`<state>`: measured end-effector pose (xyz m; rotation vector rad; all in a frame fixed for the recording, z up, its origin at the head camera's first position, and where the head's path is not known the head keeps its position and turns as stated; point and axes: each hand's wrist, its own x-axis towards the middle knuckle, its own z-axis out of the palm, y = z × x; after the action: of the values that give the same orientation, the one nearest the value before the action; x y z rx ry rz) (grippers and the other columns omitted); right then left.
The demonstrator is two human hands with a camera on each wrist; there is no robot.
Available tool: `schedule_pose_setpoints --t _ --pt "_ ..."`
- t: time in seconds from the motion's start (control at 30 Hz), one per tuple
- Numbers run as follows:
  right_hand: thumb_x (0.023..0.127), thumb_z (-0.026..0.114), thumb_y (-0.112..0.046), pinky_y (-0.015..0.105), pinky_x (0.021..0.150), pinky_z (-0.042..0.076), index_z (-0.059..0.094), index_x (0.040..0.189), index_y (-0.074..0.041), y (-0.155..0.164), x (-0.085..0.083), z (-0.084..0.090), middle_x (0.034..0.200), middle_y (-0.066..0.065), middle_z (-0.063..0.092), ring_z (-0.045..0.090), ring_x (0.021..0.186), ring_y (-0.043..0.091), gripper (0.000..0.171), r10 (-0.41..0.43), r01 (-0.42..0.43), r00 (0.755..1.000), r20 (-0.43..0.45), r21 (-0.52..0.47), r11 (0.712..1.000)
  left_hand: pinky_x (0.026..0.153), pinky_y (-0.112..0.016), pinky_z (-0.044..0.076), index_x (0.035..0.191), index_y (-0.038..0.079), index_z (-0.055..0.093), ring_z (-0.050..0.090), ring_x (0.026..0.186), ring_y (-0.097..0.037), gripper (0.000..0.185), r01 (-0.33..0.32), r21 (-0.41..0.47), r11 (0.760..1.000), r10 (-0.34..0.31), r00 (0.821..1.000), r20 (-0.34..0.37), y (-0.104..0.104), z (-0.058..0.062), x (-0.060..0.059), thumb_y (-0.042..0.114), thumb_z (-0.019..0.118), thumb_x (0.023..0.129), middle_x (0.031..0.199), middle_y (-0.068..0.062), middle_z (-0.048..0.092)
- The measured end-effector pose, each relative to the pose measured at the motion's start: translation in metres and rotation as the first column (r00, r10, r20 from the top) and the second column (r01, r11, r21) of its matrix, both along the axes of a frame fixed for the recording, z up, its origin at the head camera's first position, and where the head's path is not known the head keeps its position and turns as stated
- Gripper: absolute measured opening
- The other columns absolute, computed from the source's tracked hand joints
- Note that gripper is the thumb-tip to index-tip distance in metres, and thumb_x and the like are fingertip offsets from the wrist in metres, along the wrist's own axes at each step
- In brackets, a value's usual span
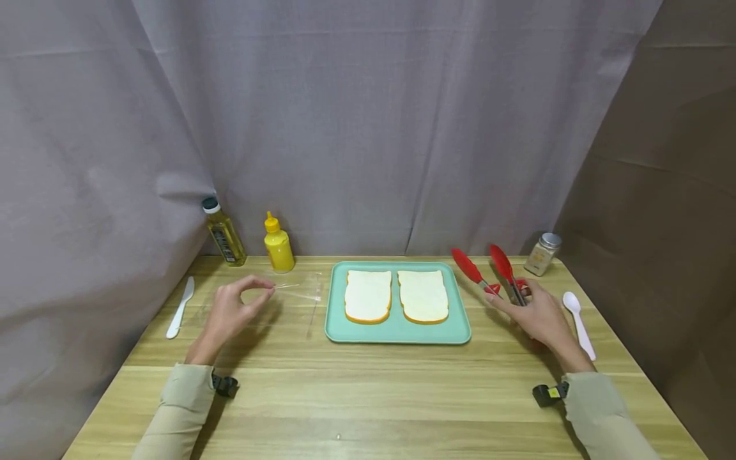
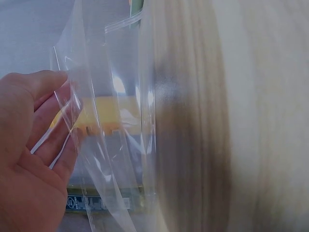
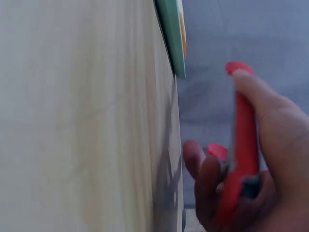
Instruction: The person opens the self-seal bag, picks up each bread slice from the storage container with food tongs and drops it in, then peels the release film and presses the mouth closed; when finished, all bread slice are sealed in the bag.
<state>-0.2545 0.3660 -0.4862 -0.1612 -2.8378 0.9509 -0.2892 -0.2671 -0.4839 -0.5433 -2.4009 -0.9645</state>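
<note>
**A light pinch on one side, a spread grip on the other**

I take the tray [image 1: 398, 332] as the centre of my clock. At nine o'clock my left hand [image 1: 230, 306] pinches the edge of a clear plastic bag [image 2: 130, 72] between thumb and forefinger, probably because film this thin needs only fingertips. The bag stretches toward the tray and ends just beside its rim. In the wrist view film overlaps my other fingers; whether they are inside or behind it, I cannot tell.

Just above three o'clock my right hand [image 1: 537, 314] grasps the tongs [image 1: 505, 267], thumb on one arm and fingers round the other. Their red heads stand apart, pointing toward eleven o'clock; I judge that a loose squeeze lets the arms spread.

Two bread slices [image 1: 368, 294] lie flat and side by side on the tray with a gap between them, so each seems easy to get at. Toward ten o'clock stand a yellow squeeze bottle [image 1: 280, 250] and an oil bottle [image 1: 226, 236]; toward two, a shaker jar [image 1: 542, 255]. A white knife [image 1: 181, 308] at nine and a white spoon [image 1: 579, 326] past three lie outside my hands, presumably out of their way.
</note>
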Motion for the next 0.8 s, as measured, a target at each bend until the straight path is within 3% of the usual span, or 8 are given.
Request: schedule_pose_setpoints --t 0.1,0.17,0.3,0.4,0.53,0.8 --pt "0.091 0.072 -0.076 0.033 0.053 0.052 0.043 0.160 -0.010 -0.008 0.003 0.002 0.093 0.016 0.074 0.071 0.062 0.020 0.099 0.021 -0.021 1.000 -0.002 -0.033 0.999 0.094 -0.048 0.062 0.106 0.013 0.081 0.081 0.100 -0.032 0.015 0.010 0.007 1.000 -0.010 1.000 0.003 0.001 0.000 0.000 0.008 0.086 0.092 0.108 -0.007 0.085" --pt "0.090 0.074 -0.075 0.033 0.052 0.052 0.043 0.161 -0.013 -0.013 0.006 0.004 0.100 0.018 0.073 0.072 0.061 0.019 0.099 0.033 -0.034 0.999 -0.013 -0.042 0.999 0.094 -0.051 0.062 0.106 0.013 0.081 0.081 0.100 -0.031 0.015 0.010 0.011 1.000 -0.010 1.000 0.006 0.001 0.000 0.000 0.008 0.086 0.093 0.108 -0.007 0.085" --pt "0.089 0.079 -0.069 0.030 0.052 0.048 0.045 0.159 -0.010 -0.023 0.011 0.005 0.100 0.020 0.066 0.063 0.065 0.020 0.098 0.071 -0.072 0.995 -0.063 -0.002 0.997 0.095 -0.048 0.061 0.107 0.014 0.082 0.081 0.101 -0.028 0.015 -0.001 0.006 1.000 0.001 1.000 0.011 0.001 -0.001 -0.001 0.010 0.086 0.093 0.108 -0.006 0.085" --pt "0.088 0.083 -0.067 0.029 0.051 0.045 0.054 0.144 -0.005 -0.029 0.017 0.005 0.090 0.014 0.059 0.055 0.067 0.020 0.088 0.097 -0.095 0.992 -0.085 0.025 0.995 0.095 -0.047 0.061 0.107 0.014 0.082 0.081 0.102 -0.028 0.014 -0.005 0.000 1.000 0.005 1.000 0.019 0.001 -0.001 -0.001 0.011 0.086 0.094 0.108 -0.006 0.085" --pt "0.084 0.086 -0.067 0.028 0.053 0.044 0.054 0.127 -0.004 -0.038 0.026 0.005 0.084 0.010 0.058 0.054 0.068 0.020 0.083 0.135 -0.131 0.988 -0.071 0.059 0.990 0.096 -0.050 0.062 0.107 0.012 0.081 0.081 0.103 -0.031 0.014 0.006 0.009 1.000 -0.007 1.000 0.028 0.001 -0.001 -0.001 0.009 0.085 0.094 0.109 -0.009 0.085" --pt "0.080 0.086 -0.072 0.030 0.061 0.041 0.051 0.130 -0.004 -0.065 0.041 0.003 0.097 0.012 0.060 0.053 0.079 0.023 0.091 0.199 -0.190 0.978 -0.057 0.129 0.973 0.098 -0.051 0.063 0.108 0.011 0.081 0.081 0.105 -0.031 0.015 0.017 0.010 1.000 -0.018 0.999 0.042 0.000 0.002 0.000 0.009 0.084 0.094 0.110 -0.009 0.084"
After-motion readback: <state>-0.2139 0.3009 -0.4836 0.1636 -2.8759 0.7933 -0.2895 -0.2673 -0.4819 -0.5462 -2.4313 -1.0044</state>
